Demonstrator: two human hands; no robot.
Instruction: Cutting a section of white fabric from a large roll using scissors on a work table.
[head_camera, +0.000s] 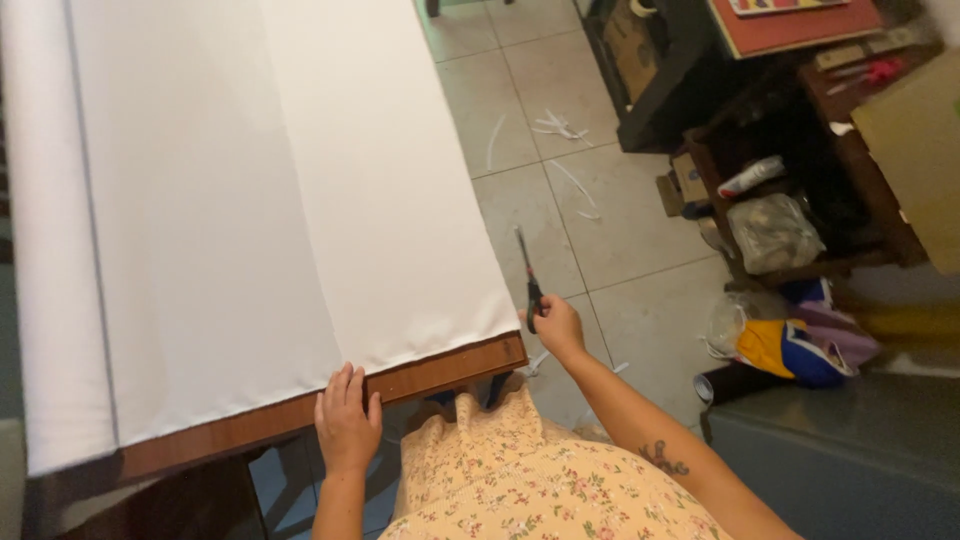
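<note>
A wide sheet of white fabric (250, 200) lies spread over a wooden table (440, 368), with a roll of it along the left side. My left hand (346, 420) rests flat on the table's near edge, fingertips touching the fabric's hem. Off the table's right corner, my right hand (556, 326) is closed around the handles of a pair of scissors (528, 268). Their blades point up and away over the floor and look nearly closed.
Tiled floor (560, 190) to the right carries scattered white fabric strips (560, 128). Dark wooden shelves (800, 150) with plastic bags, a bottle and cardboard stand at the far right. Colourful cloth (800, 345) and a dark tube (735, 382) lie on the floor beside them.
</note>
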